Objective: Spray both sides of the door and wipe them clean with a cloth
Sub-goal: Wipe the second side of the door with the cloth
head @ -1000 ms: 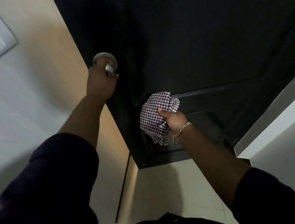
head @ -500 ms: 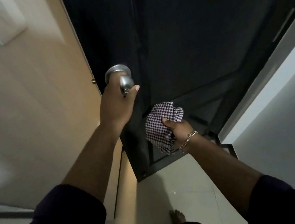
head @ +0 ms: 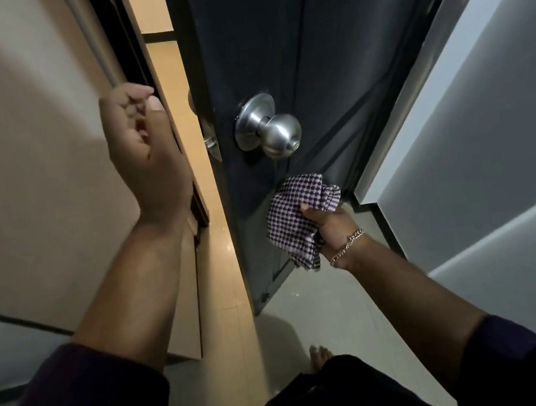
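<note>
Against the lower face of the dark door (head: 272, 47), a soft checked cloth (head: 299, 212) is lying bunched in the right hand (head: 332, 228), gripped tight; limp, best held wadded. Left hand (head: 145, 151) is hovering empty, loosely curled, beside the steel knob (head: 279, 134).

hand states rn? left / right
Left hand: open, fingers loosely curled, holding nothing, off the round silver metal doorknob.
Right hand: closed, grip on the purple-and-white checked cloth.
</note>
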